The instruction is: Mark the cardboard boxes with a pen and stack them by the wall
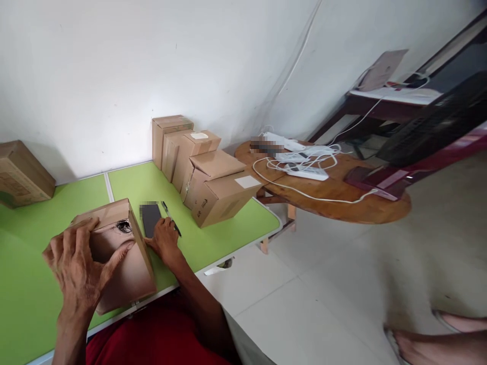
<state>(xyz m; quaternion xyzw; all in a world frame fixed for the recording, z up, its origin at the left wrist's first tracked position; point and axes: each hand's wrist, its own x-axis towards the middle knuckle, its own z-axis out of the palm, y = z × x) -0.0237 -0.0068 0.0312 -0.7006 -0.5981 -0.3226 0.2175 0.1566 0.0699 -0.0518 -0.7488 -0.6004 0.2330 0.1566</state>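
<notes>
A cardboard box (125,279) with a torn dark hole near its upper corner stands at the front edge of the green table. My left hand (81,258) grips it from above, fingers curled over the far edge and thumb across the near face. To the right of that box, my right hand (166,241) closes round the lower end of a dark mobile phone (151,219) lying on the table, thumb on its left side. A black pen (165,206) lies beside the phone, partly covered by the fingers of my right hand.
Several cardboard boxes (226,195) stand in a row against the wall, and another box (26,172) is at far left. A round wooden table (365,210) holds tangled white cables (315,157) and power strips. The green table (247,228) ends at right; a person's feet (429,344) are on the floor.
</notes>
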